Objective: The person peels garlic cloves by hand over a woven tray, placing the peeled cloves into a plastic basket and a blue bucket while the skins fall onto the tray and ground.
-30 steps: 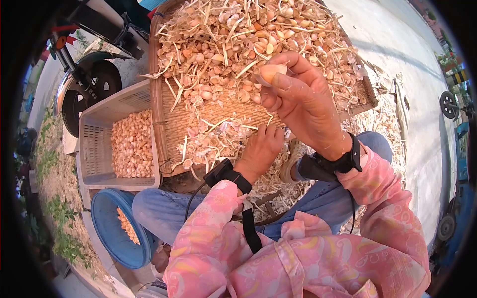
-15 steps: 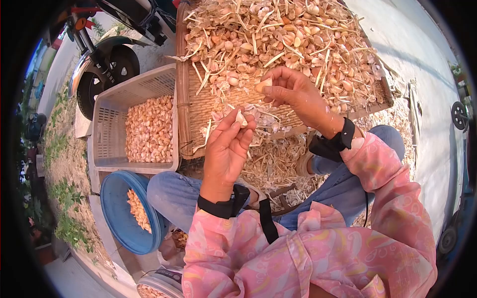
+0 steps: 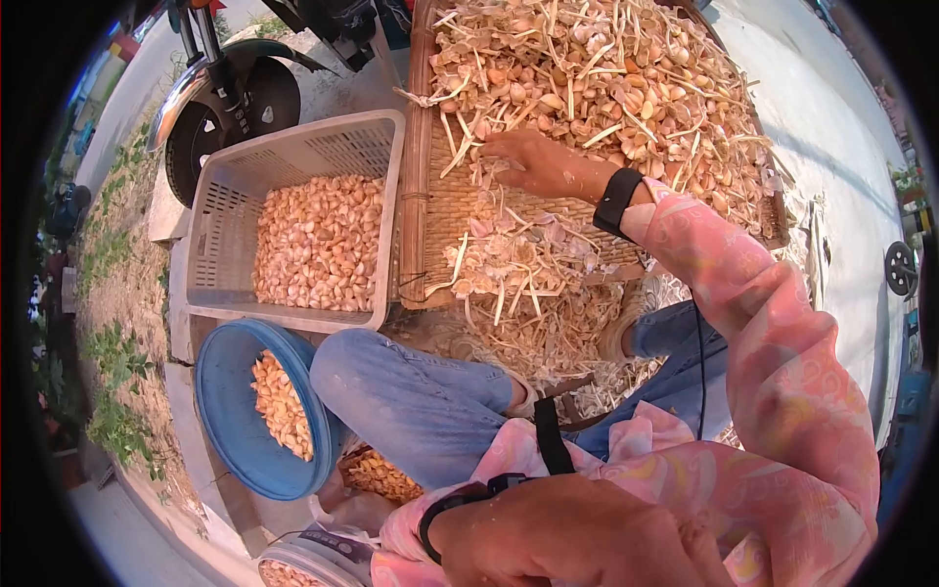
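My right hand (image 3: pixel 543 164) reaches over the woven tray (image 3: pixel 416 196), its fingertips at the edge of the garlic pile (image 3: pixel 577 78). What its fingers hold, if anything, is hidden. Low in the view, close to the camera, my left hand (image 3: pixel 587 533) is held over my lap, back side up, its fingers out of sight beneath or blurred. Loose husks and stems (image 3: pixel 518 254) lie on the tray's near part, below my right hand.
Left of the tray stands a plastic crate (image 3: pixel 391 166) of garlic cloves. Nearer are a blue bucket (image 3: pixel 220 430) with peeled cloves, a bag of cloves (image 3: pixel 377 474) and a white bucket (image 3: pixel 328 560). A wheel (image 3: pixel 269 93) stands behind the crate.
My left hand has dropped from the tray's front down to my lap. My right hand has moved left to the pile's edge, and the clove seen between its fingers no longer shows. The view has shifted.
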A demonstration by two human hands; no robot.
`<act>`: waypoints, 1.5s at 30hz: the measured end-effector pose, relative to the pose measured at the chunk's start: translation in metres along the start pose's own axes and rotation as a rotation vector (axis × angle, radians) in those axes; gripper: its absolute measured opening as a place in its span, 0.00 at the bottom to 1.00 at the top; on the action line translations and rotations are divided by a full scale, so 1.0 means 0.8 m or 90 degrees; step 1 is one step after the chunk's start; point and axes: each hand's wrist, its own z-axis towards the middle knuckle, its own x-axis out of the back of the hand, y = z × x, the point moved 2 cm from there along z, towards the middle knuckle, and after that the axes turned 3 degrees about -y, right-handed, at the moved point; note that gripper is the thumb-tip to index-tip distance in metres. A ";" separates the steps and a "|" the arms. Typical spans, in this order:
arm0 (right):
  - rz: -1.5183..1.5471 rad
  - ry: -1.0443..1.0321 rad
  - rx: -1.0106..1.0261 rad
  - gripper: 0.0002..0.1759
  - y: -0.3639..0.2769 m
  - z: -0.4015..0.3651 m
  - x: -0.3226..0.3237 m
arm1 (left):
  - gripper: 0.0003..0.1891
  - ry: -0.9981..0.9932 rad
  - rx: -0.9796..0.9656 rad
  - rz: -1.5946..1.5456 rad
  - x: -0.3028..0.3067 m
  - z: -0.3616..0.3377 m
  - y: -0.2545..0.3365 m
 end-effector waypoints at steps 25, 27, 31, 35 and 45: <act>-0.158 -0.004 -0.011 0.11 -0.011 -0.016 -0.013 | 0.05 0.035 -0.176 0.372 0.022 0.042 0.043; -0.132 0.023 0.029 0.09 -0.016 -0.022 -0.003 | 0.05 0.131 -0.284 0.415 0.011 0.034 0.022; -0.038 0.047 -0.007 0.08 -0.027 -0.034 0.016 | 0.07 0.048 -0.336 0.528 0.013 0.030 0.023; 0.062 0.087 -0.022 0.09 -0.043 -0.045 0.024 | 0.09 -0.121 -0.203 0.573 0.015 0.040 0.047; 0.205 0.163 -0.003 0.15 -0.086 -0.077 0.037 | 0.04 -0.233 -0.136 0.617 0.027 0.030 0.042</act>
